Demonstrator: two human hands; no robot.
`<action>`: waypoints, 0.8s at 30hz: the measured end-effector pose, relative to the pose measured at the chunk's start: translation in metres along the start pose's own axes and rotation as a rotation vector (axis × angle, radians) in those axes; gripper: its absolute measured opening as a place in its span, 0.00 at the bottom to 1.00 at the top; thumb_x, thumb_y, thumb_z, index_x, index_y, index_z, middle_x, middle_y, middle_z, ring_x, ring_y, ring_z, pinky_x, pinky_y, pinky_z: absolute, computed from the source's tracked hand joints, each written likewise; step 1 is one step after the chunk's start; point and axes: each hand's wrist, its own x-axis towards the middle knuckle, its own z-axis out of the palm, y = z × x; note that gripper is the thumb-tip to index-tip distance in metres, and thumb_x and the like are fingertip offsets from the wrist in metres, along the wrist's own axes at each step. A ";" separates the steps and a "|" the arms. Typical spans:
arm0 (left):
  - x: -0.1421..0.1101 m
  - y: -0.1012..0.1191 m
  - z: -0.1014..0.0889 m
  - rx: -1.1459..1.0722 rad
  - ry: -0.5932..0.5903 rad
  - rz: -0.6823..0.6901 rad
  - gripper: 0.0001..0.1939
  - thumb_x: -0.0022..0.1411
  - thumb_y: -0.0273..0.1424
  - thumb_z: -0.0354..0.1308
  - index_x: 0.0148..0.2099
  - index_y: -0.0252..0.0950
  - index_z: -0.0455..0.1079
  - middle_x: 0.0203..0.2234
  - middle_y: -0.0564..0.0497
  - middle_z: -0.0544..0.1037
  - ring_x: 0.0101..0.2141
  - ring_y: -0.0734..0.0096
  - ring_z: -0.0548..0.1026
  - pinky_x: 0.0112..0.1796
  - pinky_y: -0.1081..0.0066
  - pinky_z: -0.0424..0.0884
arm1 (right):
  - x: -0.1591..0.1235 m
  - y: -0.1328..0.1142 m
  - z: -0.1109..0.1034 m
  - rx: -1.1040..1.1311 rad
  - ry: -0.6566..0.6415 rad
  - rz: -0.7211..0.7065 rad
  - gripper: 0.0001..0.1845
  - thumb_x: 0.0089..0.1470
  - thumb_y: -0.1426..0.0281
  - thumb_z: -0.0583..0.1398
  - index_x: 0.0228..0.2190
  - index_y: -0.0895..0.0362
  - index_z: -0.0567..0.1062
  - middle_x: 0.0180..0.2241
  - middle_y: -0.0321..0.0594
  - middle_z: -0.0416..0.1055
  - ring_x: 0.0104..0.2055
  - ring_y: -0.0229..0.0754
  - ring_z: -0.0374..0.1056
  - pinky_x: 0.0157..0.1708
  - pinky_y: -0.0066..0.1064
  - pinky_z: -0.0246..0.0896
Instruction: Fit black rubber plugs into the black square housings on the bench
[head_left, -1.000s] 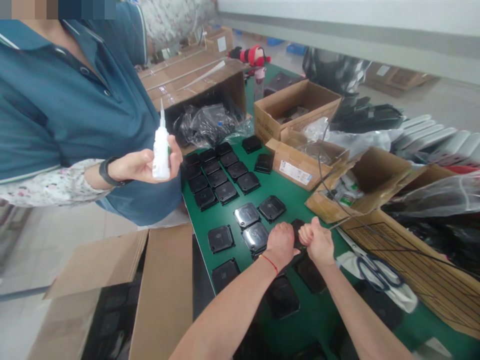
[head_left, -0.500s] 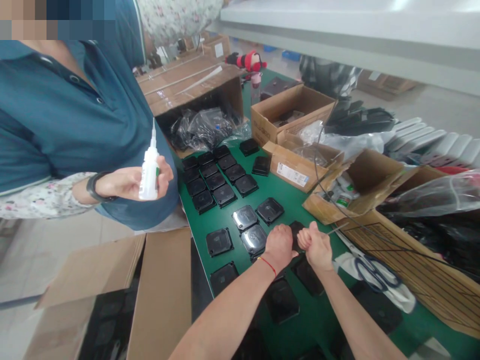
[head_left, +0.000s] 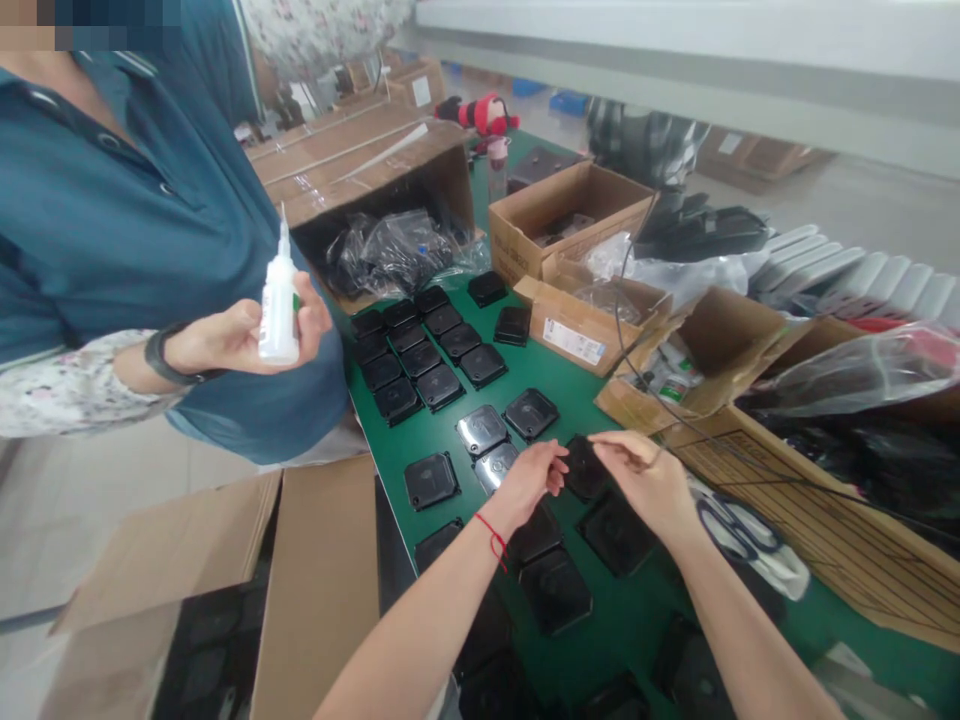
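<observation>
Several black square cases lie on the green table (head_left: pixel 390 450). My left hand (head_left: pixel 534 478), with a red string at the wrist, is open beside one black case (head_left: pixel 583 470), its fingers loosely curled. Whether the fingertips touch that case I cannot tell. My right hand (head_left: pixel 649 485) is at the case's right side, its fingertips at the upper edge. It is closed round a thin metal tool, now mostly hidden by the fingers. Two shinier cases, one of them a glossy case (head_left: pixel 481 430), lie left of my hands. Another black case (head_left: pixel 616 532) lies below my right hand.
Across the table a co-worker's hand (head_left: pixel 304 325) holds up a white dropper bottle (head_left: pixel 279 310). Cardboard boxes, among them an open box (head_left: pixel 517 240), line the right and back. Blue-handled scissors (head_left: pixel 739 528) lie on white cloth. A dark cable (head_left: pixel 626 340) hangs over the boxes.
My hands have drawn apart, the left moving left and its fist loosening. My right fingers have stretched out over the case, and less of the tool shows. The view has shifted slightly.
</observation>
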 end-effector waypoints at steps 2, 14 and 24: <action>-0.001 0.008 0.000 -0.311 -0.084 -0.081 0.18 0.66 0.43 0.55 0.37 0.31 0.70 0.28 0.49 0.74 0.26 0.74 0.72 0.32 0.71 0.69 | 0.003 -0.006 0.009 -0.199 -0.171 -0.111 0.10 0.55 0.63 0.62 0.35 0.54 0.80 0.29 0.39 0.71 0.28 0.40 0.65 0.30 0.32 0.61; -0.031 0.042 -0.022 -0.091 -0.055 -0.054 0.13 0.56 0.35 0.68 0.33 0.29 0.74 0.27 0.46 0.79 0.26 0.73 0.77 0.34 0.72 0.74 | -0.004 -0.027 0.028 -0.264 -0.275 -0.184 0.06 0.56 0.71 0.58 0.34 0.55 0.76 0.34 0.40 0.74 0.35 0.43 0.69 0.37 0.34 0.64; -0.064 0.032 -0.039 -0.128 -0.057 -0.089 0.23 0.47 0.44 0.73 0.33 0.28 0.76 0.26 0.45 0.80 0.24 0.75 0.76 0.28 0.76 0.71 | -0.031 -0.035 0.038 0.089 -0.268 0.106 0.12 0.48 0.61 0.66 0.32 0.57 0.79 0.29 0.39 0.74 0.28 0.39 0.66 0.29 0.32 0.62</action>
